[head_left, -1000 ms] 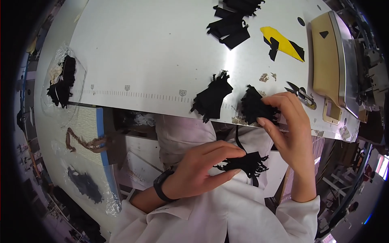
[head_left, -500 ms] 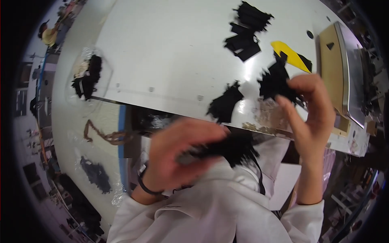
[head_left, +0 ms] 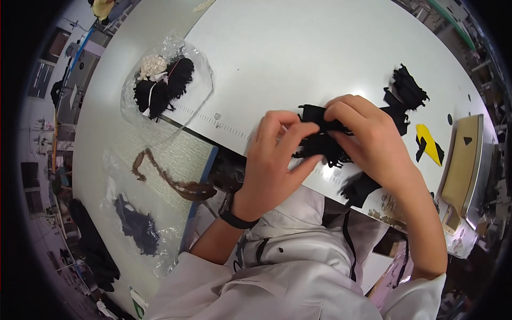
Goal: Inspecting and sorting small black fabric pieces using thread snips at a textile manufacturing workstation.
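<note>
A bunch of small black fabric pieces (head_left: 326,146) with frayed, fringed edges sits between my two hands, over the near edge of the white table. My left hand (head_left: 274,160), with a dark band at the wrist, has its fingers bent onto the left side of the bunch. From the right, my right hand (head_left: 373,138) pinches the same pieces, fingers on top and thumb below. Another black fringed piece (head_left: 362,189) lies at the table edge under my right forearm. More black pieces (head_left: 408,88) lie beyond my right hand.
A clear plastic bag (head_left: 200,109) with tied black bundles and a beige one lies at the left. Nearer are a brown strip (head_left: 165,178) and a bag with dark fabric (head_left: 137,226). At the right are a yellow-and-black piece (head_left: 429,145) and a beige machine part (head_left: 461,165).
My hands, apart before, have come together on the black pieces. The left hand has moved up from near my lap to the table edge. The whole view has shifted.
</note>
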A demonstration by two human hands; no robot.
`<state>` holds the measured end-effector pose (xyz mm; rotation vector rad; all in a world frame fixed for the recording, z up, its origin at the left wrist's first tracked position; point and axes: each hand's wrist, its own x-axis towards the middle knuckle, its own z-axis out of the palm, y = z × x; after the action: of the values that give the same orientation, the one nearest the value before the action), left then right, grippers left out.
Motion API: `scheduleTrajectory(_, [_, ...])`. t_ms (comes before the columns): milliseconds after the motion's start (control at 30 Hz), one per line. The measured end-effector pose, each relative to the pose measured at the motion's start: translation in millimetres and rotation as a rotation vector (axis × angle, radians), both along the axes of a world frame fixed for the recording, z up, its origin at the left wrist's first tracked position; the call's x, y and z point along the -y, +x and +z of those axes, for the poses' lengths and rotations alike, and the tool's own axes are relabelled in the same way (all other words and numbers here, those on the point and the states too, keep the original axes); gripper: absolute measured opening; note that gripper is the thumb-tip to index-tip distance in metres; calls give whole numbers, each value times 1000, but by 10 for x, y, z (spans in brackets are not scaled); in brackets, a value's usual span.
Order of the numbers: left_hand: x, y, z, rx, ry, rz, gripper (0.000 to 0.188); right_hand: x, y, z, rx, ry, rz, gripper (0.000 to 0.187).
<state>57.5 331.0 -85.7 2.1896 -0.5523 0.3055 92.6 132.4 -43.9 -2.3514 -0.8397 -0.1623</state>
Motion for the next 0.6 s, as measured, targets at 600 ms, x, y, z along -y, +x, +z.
scheduleTrajectory(600, [101,103,5,-30,7,-111,79,56,-201,68,30,-377,48,73])
